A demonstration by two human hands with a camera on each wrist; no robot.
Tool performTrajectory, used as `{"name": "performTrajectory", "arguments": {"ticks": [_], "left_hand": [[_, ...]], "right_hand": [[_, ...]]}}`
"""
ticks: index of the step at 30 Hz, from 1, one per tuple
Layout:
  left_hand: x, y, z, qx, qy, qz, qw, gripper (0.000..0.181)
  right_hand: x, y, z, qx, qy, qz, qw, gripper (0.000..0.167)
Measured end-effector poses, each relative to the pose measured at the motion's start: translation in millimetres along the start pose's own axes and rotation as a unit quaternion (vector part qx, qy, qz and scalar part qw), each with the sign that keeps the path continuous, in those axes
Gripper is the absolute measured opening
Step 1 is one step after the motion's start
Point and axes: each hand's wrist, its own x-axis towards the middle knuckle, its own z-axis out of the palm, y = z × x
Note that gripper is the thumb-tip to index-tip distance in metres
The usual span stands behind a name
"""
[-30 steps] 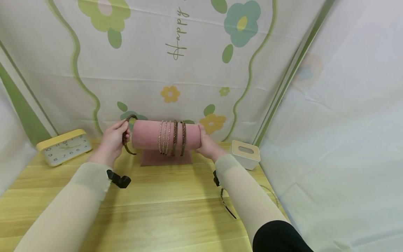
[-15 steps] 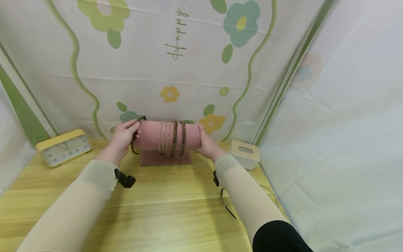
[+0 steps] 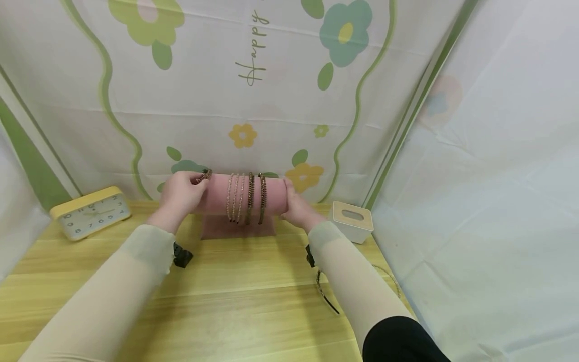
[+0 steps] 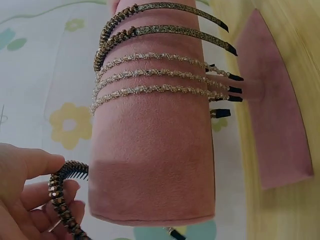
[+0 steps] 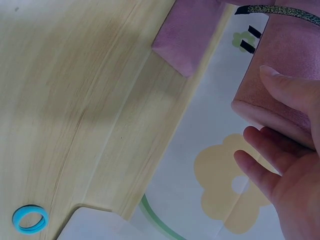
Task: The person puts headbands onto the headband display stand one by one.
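Observation:
A padded pink roll (image 3: 217,196) lies horizontally on its pink base (image 3: 237,229). Around it sit three pale beaded headbands (image 4: 150,74) and, nearer its right end, two dark ones (image 4: 175,31). My left hand (image 3: 180,195) is at the roll's left end, its thumb and fingers pinching another dark beaded headband (image 4: 58,195). In the left wrist view this band stands beside the roll's end, partly behind it. My right hand (image 3: 298,207) grips the roll's right end, the thumb (image 5: 287,90) on its surface and the fingers by the end face.
At the left back of the wooden table (image 3: 226,301) stands a yellow-and-white clock (image 3: 92,212). A tissue box (image 3: 353,221) stands right of the roll. Another headband (image 3: 326,297) lies partly under the right forearm. The right wrist view shows a turquoise ring (image 5: 30,219) on the table.
My left hand has moved right with the dark headband, from beside the roll to its left end. The right hand has stayed on the roll.

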Motion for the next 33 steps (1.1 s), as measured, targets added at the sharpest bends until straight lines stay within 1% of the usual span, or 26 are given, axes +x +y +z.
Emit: {"name": "performTrajectory", "arguments": {"ticks": [5,14,19,22,26,29,33], "left_hand": [[-1.3,2.7,-0.4,0.031,0.008,0.009,0.9995,0.045],[-1.1,3.9,1.2,0.059,0.000,0.017,0.9981,0.045],[0.0,2.4,2.9,0.071,0.015,0.032,0.9969,0.046],[0.1,1.7,3.8,0.078,0.025,0.042,0.9958,0.045],[0.3,3.5,5.0,0.072,0.019,0.041,0.9964,0.045],[1.2,6.1,6.6,0.054,0.006,0.036,0.9979,0.044],[3.2,7.0,9.0,0.035,-0.002,0.035,0.9988,0.041]], "right_hand": [[0.4,-0.4,0.2,-0.014,0.001,-0.005,0.9999,0.122],[0.3,-1.9,0.2,-0.015,0.002,-0.005,0.9999,0.122],[0.2,-2.6,-0.4,-0.014,0.000,-0.005,0.9999,0.122],[0.0,-2.5,-0.7,-0.013,0.000,-0.012,0.9998,0.122],[0.5,-1.6,-0.7,-0.009,0.000,-0.017,0.9998,0.122],[0.2,-1.0,-0.5,-0.003,-0.001,-0.010,0.9999,0.122],[-1.0,-1.7,-0.8,0.003,-0.002,-0.003,1.0000,0.122]]}}
